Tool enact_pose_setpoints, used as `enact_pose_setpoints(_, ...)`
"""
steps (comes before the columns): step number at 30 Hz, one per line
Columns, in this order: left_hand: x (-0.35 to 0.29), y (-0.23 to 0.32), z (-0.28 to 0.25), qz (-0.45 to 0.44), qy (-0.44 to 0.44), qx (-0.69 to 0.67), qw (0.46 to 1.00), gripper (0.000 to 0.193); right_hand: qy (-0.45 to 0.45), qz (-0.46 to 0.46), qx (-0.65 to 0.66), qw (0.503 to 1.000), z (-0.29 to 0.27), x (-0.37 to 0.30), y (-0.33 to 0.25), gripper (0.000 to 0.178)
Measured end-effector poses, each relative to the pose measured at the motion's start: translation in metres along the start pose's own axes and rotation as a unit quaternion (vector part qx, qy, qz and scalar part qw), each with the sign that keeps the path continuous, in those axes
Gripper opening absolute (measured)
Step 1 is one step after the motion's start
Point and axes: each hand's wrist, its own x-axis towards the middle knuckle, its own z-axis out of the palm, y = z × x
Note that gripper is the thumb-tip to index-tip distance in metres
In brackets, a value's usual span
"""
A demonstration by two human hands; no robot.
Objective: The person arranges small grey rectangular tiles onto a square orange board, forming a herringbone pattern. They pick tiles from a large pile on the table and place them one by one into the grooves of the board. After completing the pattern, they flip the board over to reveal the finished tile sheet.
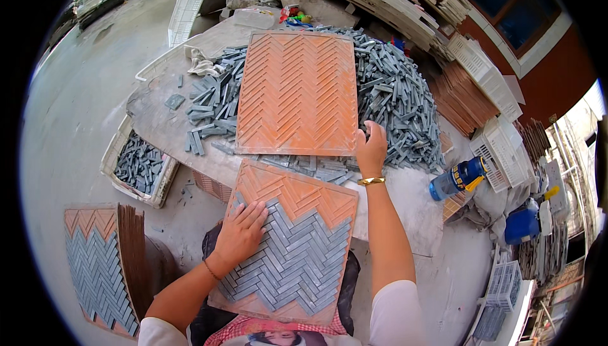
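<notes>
An orange tray with raised herringbone ridges and bare slots lies on top of a heap of grey stone strips. My right hand is closed at its lower right edge, with the thumb along the rim and the other fingers curled, partly hidden. Nearer me, a second tray rests tilted over my lap. Grey strips in a herringbone pattern fill its middle, while orange slots show bare at its top and lower corners. Spread flat on the left side of this pattern is my left hand, fingers stretched out.
On the left, a stack of trays is topped by a strip-filled one. A white crate of strips stands beside the worktable. At right are a blue bottle, white baskets and stacked orange trays.
</notes>
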Motion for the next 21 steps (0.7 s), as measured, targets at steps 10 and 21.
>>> enact_pose_setpoints(10,-0.001,-0.004,0.008,0.009,0.007,-0.024,1.0,0.044,-0.336,-0.258,-0.121,0.898,-0.038,-0.058,0.022,0.048)
enact_pose_setpoints(21,-0.004,-0.005,0.009,0.005,0.008,-0.033,0.999,0.044,-0.395,-0.279,-0.111,0.868,-0.034,-0.044,0.01,0.049)
